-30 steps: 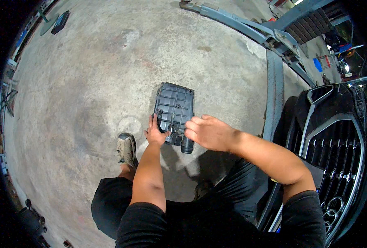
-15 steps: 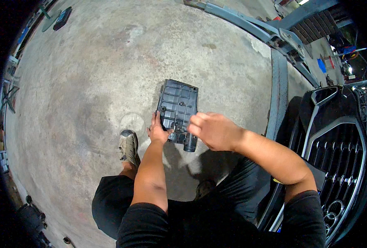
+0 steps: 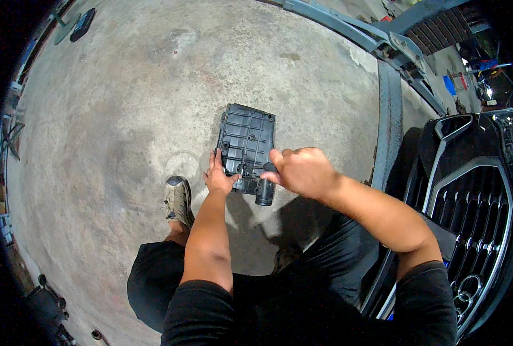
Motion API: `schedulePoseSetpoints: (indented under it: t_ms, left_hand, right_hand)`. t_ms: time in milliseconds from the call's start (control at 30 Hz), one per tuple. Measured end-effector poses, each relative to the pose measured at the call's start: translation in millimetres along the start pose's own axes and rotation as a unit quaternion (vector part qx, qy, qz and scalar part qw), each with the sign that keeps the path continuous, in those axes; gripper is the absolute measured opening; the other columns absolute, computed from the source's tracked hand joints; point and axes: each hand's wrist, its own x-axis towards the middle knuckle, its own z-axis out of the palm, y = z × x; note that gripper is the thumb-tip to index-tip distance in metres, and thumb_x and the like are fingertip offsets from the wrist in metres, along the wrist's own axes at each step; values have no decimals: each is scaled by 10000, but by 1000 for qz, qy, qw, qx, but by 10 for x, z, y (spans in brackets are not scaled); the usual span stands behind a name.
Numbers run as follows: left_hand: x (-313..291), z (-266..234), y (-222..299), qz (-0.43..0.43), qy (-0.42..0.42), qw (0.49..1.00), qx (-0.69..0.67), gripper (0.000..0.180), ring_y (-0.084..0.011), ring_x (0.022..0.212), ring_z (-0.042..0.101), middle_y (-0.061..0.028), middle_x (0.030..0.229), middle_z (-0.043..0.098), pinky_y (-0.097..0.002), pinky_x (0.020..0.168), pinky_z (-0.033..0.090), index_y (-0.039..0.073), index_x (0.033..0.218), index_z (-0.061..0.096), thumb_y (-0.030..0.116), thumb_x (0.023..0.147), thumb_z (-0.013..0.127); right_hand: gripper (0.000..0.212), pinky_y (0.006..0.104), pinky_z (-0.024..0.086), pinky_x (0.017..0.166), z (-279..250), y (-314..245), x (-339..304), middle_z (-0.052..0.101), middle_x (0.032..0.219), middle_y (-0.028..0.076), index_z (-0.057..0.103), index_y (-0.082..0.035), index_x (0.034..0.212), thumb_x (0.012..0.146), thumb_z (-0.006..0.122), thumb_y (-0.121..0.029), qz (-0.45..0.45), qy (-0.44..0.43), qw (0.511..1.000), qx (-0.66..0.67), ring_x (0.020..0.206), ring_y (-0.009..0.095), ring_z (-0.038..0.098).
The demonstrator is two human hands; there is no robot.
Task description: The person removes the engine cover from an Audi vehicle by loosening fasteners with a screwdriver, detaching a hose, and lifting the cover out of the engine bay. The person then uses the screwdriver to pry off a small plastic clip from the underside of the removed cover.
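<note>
I hold a black ribbed plastic cover [image 3: 246, 137] out in front of me above the concrete floor. My left hand [image 3: 218, 175] grips its near left edge. My right hand [image 3: 301, 171] is closed over its near right corner, with the thumb and fingers pinching at the spot beside a short black tube [image 3: 264, 192] that sticks out of the cover's near end. What the right fingers pinch is hidden by the hand.
A black car front with a chrome-trimmed grille [image 3: 473, 207] stands close at my right. A grey metal lift arm [image 3: 387, 86] runs along the floor past it. My shoe [image 3: 178, 199] is on the concrete [image 3: 106, 115] below the cover. Dark objects lie at the far left.
The cover has shifted slightly away from me and to the right. My right hand has slid from over the cover's near end to its near right corner and closed tighter.
</note>
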Motion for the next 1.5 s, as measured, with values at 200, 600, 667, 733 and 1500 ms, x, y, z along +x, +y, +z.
schedulePoseSetpoints:
  t_ms: [200,600,667,733,1500]
  left_hand:
    - [30,45,-38,1,2,1000,8,1341,-313,1521,361,-47,1735,186,-715,1185,232,257,1666,162,364,605,975]
    - [7,23,-26,4,5,1000,15,1338,-304,1520,366,-52,1734,188,-707,1183,252,231,1661,180,380,596,977]
    - [9,23,-30,0,4,1000,15,1336,-303,1520,366,-51,1733,191,-707,1185,251,228,1659,183,374,595,977]
    - [-2,-16,27,-3,-1,1000,17,1332,-300,1520,366,-50,1731,196,-705,1187,249,226,1658,186,364,596,978]
    - [6,15,-30,8,8,1000,11,1332,-296,1530,345,-53,1728,205,-710,1188,246,221,1654,200,397,587,977]
  right_hand:
    - [288,418,573,738,187,193,53,643,933,126,555,-54,1015,904,702,-276,-235,180,955,8,906,321,705]
    - [191,409,582,700,132,169,83,640,899,93,580,-77,998,946,621,-256,-196,174,965,-8,854,288,712]
    - [137,415,582,755,45,45,10,632,943,102,585,-75,1013,922,604,-176,-56,61,996,-29,902,291,695]
    - [153,434,577,798,74,11,21,628,957,106,590,-79,1032,912,610,-171,-48,42,998,-23,921,300,687]
    - [139,415,555,835,-44,2,-23,617,1000,104,590,-65,984,885,617,-160,7,7,1000,-28,1018,292,665]
